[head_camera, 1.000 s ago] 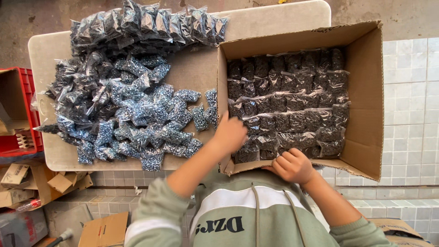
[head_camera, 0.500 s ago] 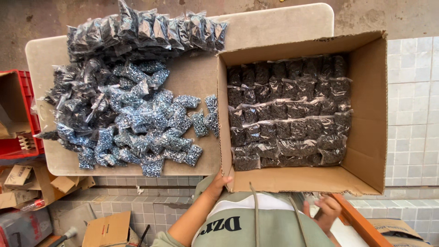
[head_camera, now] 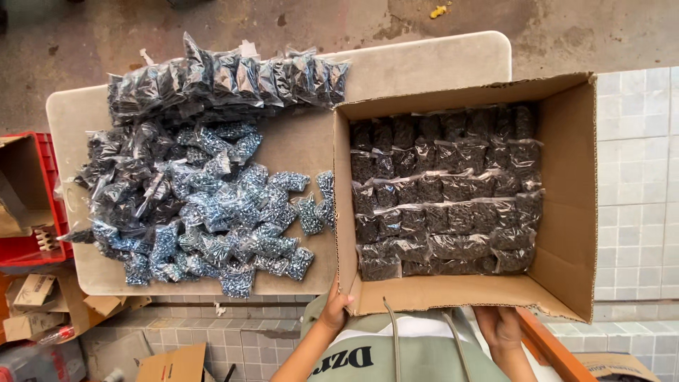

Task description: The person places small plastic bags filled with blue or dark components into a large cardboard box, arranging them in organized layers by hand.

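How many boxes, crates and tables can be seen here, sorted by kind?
Open cardboard box filled with rows of small bags: 1
Red plastic crate at the left edge: 1
Beige table under the loose pile of bags: 1
Total: 3
The left hand touches the box's near corner; the right hand is just below its near edge.

A heap of small clear bags of dark screws (head_camera: 205, 212) is lying loose on a beige table (head_camera: 424, 67), with a neater row of the same bags (head_camera: 226, 78) standing along its far edge. A red plastic crate (head_camera: 32, 205) is sitting at the table's left end. Flattened cardboard scraps (head_camera: 42, 311) are lying on the tiled floor (head_camera: 636, 177) below.
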